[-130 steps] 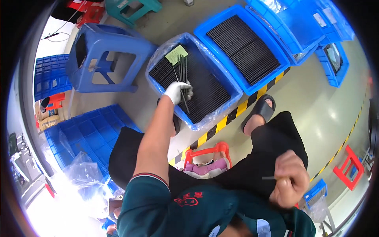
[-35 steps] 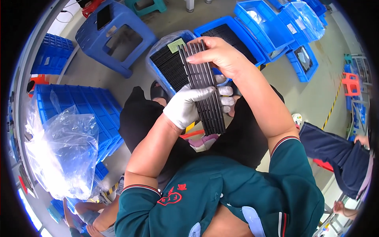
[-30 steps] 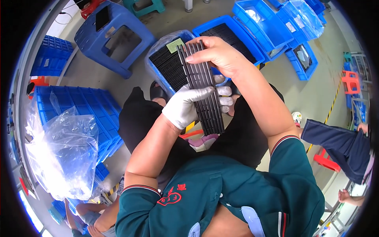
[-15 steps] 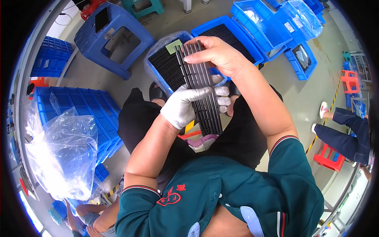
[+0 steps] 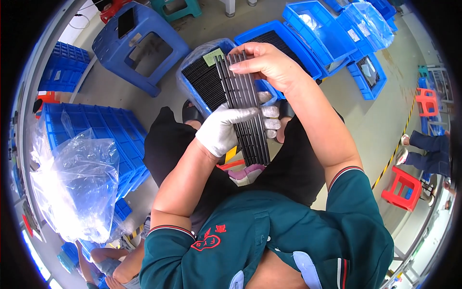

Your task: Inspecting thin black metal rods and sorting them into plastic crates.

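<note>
A flat row of several slim black rods [image 5: 248, 130] tilts up in front of me, side by side. My left hand [image 5: 219, 126], in a white glove, is closed round their middle, thumb across the front and fingertips coming out at the right edge. My right hand [image 5: 269, 65] is bare and pinches the rods near their top end, thumb on the front and fingers behind, partly hidden. Just beyond stands a plastic-lined blue bin [image 5: 185, 58] packed with similar black rods, a green-yellow paper slip [image 5: 212, 57] on them.
Another blue bin [image 5: 243, 38] of black rods stands behind my right hand. A blue stool [image 5: 108, 53] with a dark phone [image 5: 126, 23] is at the far left. Blue crates [image 5: 130, 139] and clear plastic [image 5: 77, 188] are left. A red stool [image 5: 402, 188] and other people are at the sides.
My right thumb has shifted slightly up and right along the rods' top end. My left hand keeps its hold. At the far right, another person's legs have moved nearer the picture's edge.
</note>
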Tool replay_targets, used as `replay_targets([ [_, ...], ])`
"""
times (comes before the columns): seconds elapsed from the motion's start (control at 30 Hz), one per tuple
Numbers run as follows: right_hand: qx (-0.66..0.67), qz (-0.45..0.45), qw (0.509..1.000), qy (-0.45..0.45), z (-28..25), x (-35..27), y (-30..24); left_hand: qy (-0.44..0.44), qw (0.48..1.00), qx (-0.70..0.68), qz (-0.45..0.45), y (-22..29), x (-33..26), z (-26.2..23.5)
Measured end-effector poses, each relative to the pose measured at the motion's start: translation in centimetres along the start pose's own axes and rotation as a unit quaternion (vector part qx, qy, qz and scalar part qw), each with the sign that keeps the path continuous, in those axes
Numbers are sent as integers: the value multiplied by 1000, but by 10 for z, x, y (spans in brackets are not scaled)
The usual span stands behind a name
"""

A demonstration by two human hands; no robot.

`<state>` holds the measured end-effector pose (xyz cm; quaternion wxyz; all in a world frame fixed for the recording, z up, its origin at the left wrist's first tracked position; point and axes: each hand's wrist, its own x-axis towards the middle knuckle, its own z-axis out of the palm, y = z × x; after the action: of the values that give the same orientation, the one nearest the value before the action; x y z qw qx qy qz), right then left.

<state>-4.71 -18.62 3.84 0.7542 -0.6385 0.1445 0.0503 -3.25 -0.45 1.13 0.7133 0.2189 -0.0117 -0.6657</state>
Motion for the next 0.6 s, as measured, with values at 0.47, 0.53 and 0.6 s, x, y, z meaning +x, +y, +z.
replay_targets([
  [0.47,4,4,1000,12,1,-2,-3,0,1000,-1,3,0,0,-1],
  [0.53,-13,7,1000,16,-1,-3,-5,14,1000,0,11,0,1,-2],
  [0.6,-29,10,999,21,-2,-3,-5,11,1000,-3,11,0,1,-3],
])
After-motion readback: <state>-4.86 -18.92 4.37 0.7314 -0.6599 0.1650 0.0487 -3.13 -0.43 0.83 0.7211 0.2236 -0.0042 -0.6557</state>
